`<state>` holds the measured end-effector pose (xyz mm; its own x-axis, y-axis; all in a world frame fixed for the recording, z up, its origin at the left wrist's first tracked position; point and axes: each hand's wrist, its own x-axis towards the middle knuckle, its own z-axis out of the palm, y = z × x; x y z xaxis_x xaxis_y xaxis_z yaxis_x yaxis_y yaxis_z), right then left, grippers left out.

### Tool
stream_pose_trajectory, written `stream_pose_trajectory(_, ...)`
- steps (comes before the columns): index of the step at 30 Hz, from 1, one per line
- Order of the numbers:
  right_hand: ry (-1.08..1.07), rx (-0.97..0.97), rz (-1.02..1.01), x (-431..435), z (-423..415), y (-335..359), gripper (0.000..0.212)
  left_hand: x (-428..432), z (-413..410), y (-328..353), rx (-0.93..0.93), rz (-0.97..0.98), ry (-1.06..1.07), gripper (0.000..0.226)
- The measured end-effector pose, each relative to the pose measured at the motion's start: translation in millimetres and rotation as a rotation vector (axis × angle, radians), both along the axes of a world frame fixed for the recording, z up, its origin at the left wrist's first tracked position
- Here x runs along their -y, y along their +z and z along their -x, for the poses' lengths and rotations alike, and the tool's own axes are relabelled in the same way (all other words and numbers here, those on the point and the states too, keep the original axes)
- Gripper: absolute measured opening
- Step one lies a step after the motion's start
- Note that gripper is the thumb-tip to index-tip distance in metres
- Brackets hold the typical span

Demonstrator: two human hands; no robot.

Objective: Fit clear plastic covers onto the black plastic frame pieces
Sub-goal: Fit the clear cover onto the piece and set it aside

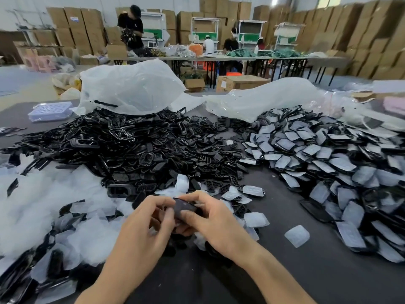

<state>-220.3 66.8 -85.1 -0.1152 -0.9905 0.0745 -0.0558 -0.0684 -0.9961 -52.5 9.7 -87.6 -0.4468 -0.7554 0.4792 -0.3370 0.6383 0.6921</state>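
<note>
Far across the room: walls of brown cartons [83, 29] and long work tables [219, 59], people standing and sitting at them. Near: dark table [295, 277], mostly buried.

At centre and left, reaching well back, a broad heap of bare black frame pieces [135, 145]. On the right, a second heap of black pieces with clear covers [328, 159] on them, sloping down toward the near right edge. On the near left, a pale drift of loose clear covers [32, 205] mixed with a few black pieces.

Behind the heaps, a crumpled translucent bag [131, 88] far left of centre and a second bag [263, 97] far right. At the far left, a clear lidded tray [50, 111], lying flat.

Near centre, just above the table: left hand [140, 229] and right hand [214, 224], close together. Fingers of both curled round one black frame piece [185, 208], thumbs on its upper face. Possibly a cover already on that piece, going by the gloss; too blurred to tell.

Right of the hands, alone on bare table, a single clear cover [297, 235].
</note>
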Motion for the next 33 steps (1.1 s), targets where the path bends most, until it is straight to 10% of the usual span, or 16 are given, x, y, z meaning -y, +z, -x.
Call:
stream_pose_trajectory(17, 0.030, -0.409, -0.094, -28, 37, 23, 0.015, -7, 5, 1, 0.145, -0.147, -0.202, 0.038)
stream_pose_trajectory(27, -1.130, 0.332, 0.315, -13, 207, 70, 0.073, -13, 1, 7, 0.269, -0.091, -0.067, 0.027)
stream_pose_trajectory(33, -0.987, 0.199, 0.214, -5, 171, 47, 0.055, -6, 5, -1, 0.335, 0.197, -0.056, 0.026)
